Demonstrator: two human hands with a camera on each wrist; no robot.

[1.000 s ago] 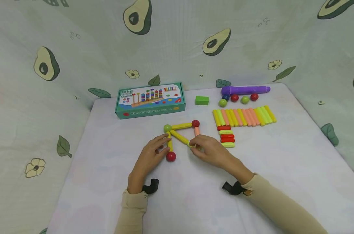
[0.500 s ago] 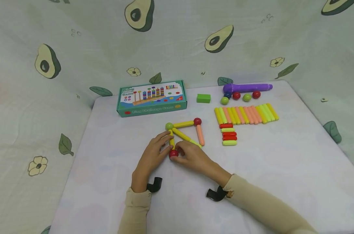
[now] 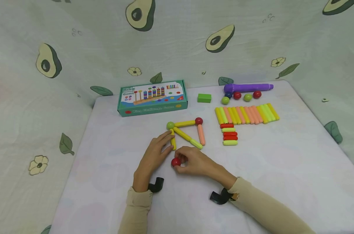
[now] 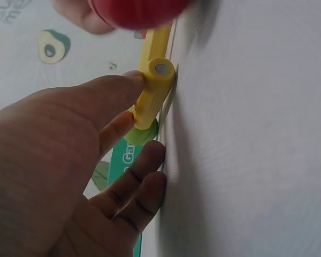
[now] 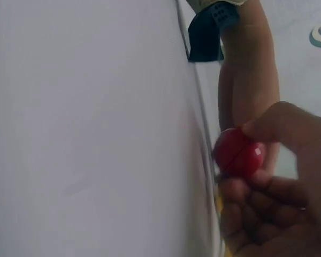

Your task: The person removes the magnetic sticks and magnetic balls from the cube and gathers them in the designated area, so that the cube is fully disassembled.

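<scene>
My right hand [image 3: 194, 161] pinches a red ball [image 3: 175, 162] between thumb and fingers, low over the table near the left thumb. In the right wrist view, the red ball [image 5: 239, 153] has a thin seam. My left hand [image 3: 155, 152] holds a yellow stick [image 3: 173, 142] with thumb and fingertips; a grey disc shows in its near end in the left wrist view. The stick's far end meets a green ball [image 3: 170, 125]. From there one yellow stick [image 3: 185, 123] runs to another red ball [image 3: 198, 121] with a pink stick [image 3: 201, 135] below; a second slants toward a lime stick [image 3: 196, 144].
Behind lie a green game box [image 3: 152, 98], a green block [image 3: 204, 98] and a purple tube [image 3: 248, 88] with several balls before it. Yellow, lime and pink sticks [image 3: 247, 115] form a row at right, with short red and lime sticks [image 3: 230, 134] below.
My right hand has left the slanting sticks, taken the red ball at the near end of the left yellow stick, and drawn it off toward me. The left hand stays by that stick.
</scene>
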